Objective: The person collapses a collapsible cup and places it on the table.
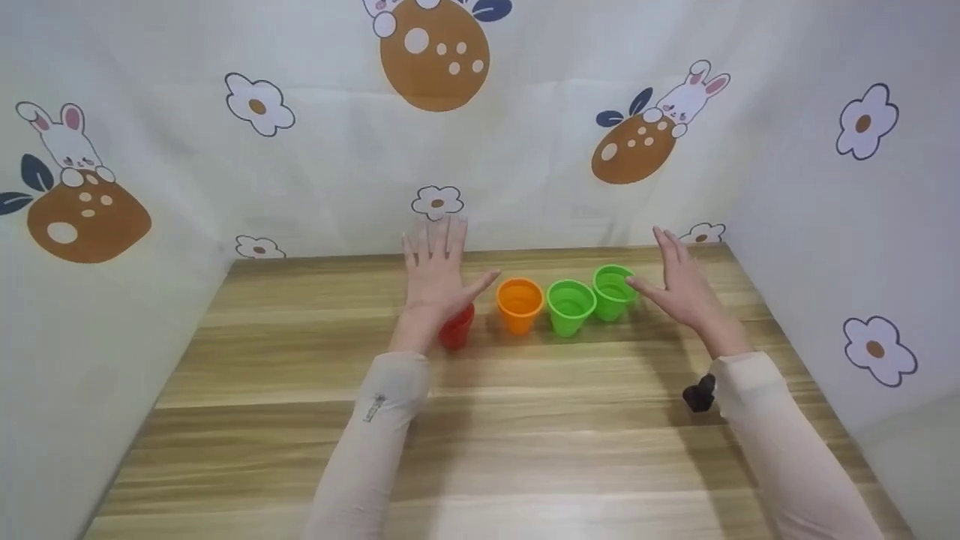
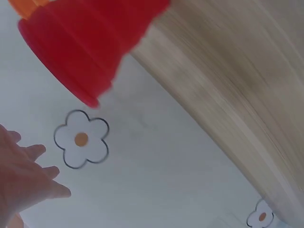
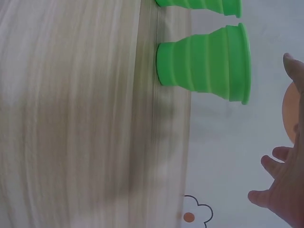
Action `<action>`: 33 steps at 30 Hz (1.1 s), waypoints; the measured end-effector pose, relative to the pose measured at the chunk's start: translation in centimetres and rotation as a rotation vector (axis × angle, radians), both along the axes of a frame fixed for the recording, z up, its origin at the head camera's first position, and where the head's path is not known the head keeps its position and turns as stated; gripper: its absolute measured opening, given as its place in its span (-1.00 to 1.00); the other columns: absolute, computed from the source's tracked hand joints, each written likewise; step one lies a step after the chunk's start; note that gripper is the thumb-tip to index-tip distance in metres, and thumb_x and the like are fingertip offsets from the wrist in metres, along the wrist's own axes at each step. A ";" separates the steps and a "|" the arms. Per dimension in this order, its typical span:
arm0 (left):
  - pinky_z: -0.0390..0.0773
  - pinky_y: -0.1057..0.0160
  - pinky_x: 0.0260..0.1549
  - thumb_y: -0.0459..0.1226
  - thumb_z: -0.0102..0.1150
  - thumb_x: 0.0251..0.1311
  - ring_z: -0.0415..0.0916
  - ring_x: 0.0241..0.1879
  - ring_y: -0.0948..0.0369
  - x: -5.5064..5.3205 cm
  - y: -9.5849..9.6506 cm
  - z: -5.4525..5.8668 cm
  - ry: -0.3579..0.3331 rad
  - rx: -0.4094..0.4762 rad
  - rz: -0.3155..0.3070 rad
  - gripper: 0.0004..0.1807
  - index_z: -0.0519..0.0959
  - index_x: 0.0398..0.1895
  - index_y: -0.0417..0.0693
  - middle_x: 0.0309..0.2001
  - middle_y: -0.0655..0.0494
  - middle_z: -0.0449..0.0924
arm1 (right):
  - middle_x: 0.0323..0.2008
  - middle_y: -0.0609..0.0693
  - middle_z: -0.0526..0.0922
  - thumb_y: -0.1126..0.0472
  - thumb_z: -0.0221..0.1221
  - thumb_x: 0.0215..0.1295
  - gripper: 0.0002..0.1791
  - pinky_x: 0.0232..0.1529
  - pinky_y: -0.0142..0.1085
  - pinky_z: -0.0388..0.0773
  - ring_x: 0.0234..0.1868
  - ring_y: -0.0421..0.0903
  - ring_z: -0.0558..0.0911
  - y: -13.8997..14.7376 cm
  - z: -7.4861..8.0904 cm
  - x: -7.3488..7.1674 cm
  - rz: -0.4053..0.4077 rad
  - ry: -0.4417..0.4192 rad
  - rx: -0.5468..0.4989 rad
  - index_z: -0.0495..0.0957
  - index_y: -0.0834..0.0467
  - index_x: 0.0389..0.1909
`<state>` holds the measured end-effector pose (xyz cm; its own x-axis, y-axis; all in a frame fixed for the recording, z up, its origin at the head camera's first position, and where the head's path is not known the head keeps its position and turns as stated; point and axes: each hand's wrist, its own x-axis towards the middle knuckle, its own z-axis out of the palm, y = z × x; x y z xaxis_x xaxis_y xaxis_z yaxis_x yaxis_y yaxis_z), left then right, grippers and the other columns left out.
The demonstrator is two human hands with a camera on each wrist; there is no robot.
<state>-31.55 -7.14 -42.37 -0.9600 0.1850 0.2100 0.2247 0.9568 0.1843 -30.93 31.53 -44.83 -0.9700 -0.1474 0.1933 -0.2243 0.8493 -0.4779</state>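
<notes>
Four is above the stated limit, so several cups stand upright in a row: a red cup (image 1: 455, 330), an orange cup (image 1: 519, 311), a green cup (image 1: 570, 309) and another green cup (image 1: 611, 294) at the right end. My left hand (image 1: 433, 281) is raised with spread fingers and partly covers the red cup from above. My right hand (image 1: 681, 289) hovers beside the right-end green cup, thumb apart from the straight fingers. Neither holds anything. In the left wrist view the red cup (image 2: 90, 42) looms close; in the right wrist view the green cup (image 3: 204, 64) shows ribbed sides.
A small black object (image 1: 700, 394) lies on the wooden table (image 1: 300, 420) near the right sleeve. Pale cloth (image 1: 330, 165) printed with rabbits and flowers hangs behind the table and along both sides.
</notes>
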 end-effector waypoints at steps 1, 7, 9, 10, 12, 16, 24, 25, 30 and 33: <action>-0.45 -0.29 0.51 0.51 -0.25 0.17 -0.48 0.61 -0.13 0.0 0.5 0.1 -0.001 0.008 -0.012 0.12 -0.34 0.62 0.19 0.64 0.02 -0.41 | 0.56 0.36 -0.14 -0.22 0.18 0.32 0.10 0.44 0.41 -0.08 0.53 0.42 -0.03 0.0 0.0 0.0 0.007 0.004 -0.015 -0.27 0.13 0.60; -0.42 -0.23 0.54 0.49 -0.27 0.21 -0.40 0.62 -0.05 -0.2 3.4 0.4 -0.021 0.014 -0.076 0.07 -0.27 0.62 0.19 0.64 0.06 -0.34 | 0.56 0.36 -0.13 -0.16 0.25 0.28 0.14 0.49 0.32 -0.05 0.55 0.37 -0.04 -0.2 -0.7 0.6 0.025 -0.010 -0.079 -0.27 0.19 0.59; -0.40 -0.22 0.54 0.48 -0.27 0.22 -0.33 0.62 -0.02 -0.3 4.4 0.5 -0.025 0.018 -0.099 0.05 -0.24 0.63 0.18 0.64 0.08 -0.27 | 0.56 0.35 -0.13 -0.16 0.27 0.27 0.16 0.48 0.33 0.00 0.54 0.37 0.00 -0.3 -0.9 0.8 0.020 -0.022 -0.095 -0.28 0.19 0.59; -0.39 -0.20 0.55 0.47 -0.26 0.23 -0.30 0.62 0.00 -0.3 4.8 0.5 -0.029 0.024 -0.111 0.05 -0.23 0.63 0.18 0.64 0.09 -0.25 | 0.56 0.35 -0.12 -0.16 0.28 0.26 0.17 0.47 0.33 0.02 0.53 0.37 0.03 -0.3 -1.1 0.9 0.017 -0.027 -0.106 -0.29 0.18 0.59; -0.37 -0.18 0.56 0.46 -0.23 0.23 -0.24 0.62 0.03 -0.5 5.8 0.6 -0.038 0.042 -0.139 0.05 -0.20 0.63 0.17 0.64 0.11 -0.19 | 0.56 0.36 -0.09 -0.16 0.29 0.25 0.18 0.44 0.34 0.08 0.51 0.38 0.09 -0.4 -1.4 1.1 0.011 -0.028 -0.119 -0.28 0.18 0.59; -0.37 -0.15 0.56 0.42 -0.15 0.24 -0.16 0.61 0.06 -0.9 7.6 0.4 -0.059 0.080 -0.179 0.02 -0.15 0.62 0.16 0.62 0.14 -0.10 | 0.53 0.39 -0.03 -0.12 0.32 0.22 0.18 0.39 0.35 0.17 0.46 0.39 0.18 -0.5 -1.8 1.3 0.009 -0.009 -0.152 -0.26 0.21 0.58; -0.31 -0.08 0.57 0.41 -0.09 0.23 -0.08 0.60 0.10 -1.4 10.1 -0.8 -0.103 0.099 -0.225 0.02 -0.09 0.61 0.14 0.61 0.15 -0.02 | 0.50 0.44 -0.02 -0.05 0.34 0.22 0.17 0.38 0.33 0.22 0.43 0.42 0.21 -1.1 -2.9 1.7 0.012 -0.012 -0.204 -0.23 0.30 0.56; -0.30 -0.07 0.57 0.41 -0.08 0.22 -0.07 0.59 0.10 -1.4 10.4 -1.0 -0.109 0.099 -0.231 0.03 -0.09 0.61 0.14 0.61 0.15 -0.01 | 0.50 0.44 -0.02 -0.05 0.34 0.23 0.17 0.39 0.32 0.21 0.43 0.43 0.21 -1.1 -3.0 1.7 0.014 -0.014 -0.209 -0.23 0.31 0.56; -0.27 -0.05 0.58 0.40 -0.02 0.20 -0.05 0.59 0.10 -1.7 11.5 -1.6 -0.127 0.094 -0.251 0.05 -0.06 0.61 0.10 0.60 0.13 0.02 | 0.50 0.44 -0.01 -0.04 0.35 0.23 0.16 0.41 0.33 0.18 0.42 0.43 0.21 -1.5 -3.6 1.8 0.018 -0.024 -0.248 -0.21 0.32 0.55; -0.26 -0.04 0.58 0.42 -0.04 0.19 -0.02 0.58 0.11 -1.7 12.0 -1.8 -0.139 0.079 -0.263 0.05 -0.02 0.60 0.09 0.58 0.12 0.07 | 0.51 0.42 -0.02 -0.02 0.35 0.23 0.14 0.42 0.33 0.15 0.43 0.42 0.22 -1.9 -4.0 1.9 0.018 -0.036 -0.273 -0.20 0.30 0.56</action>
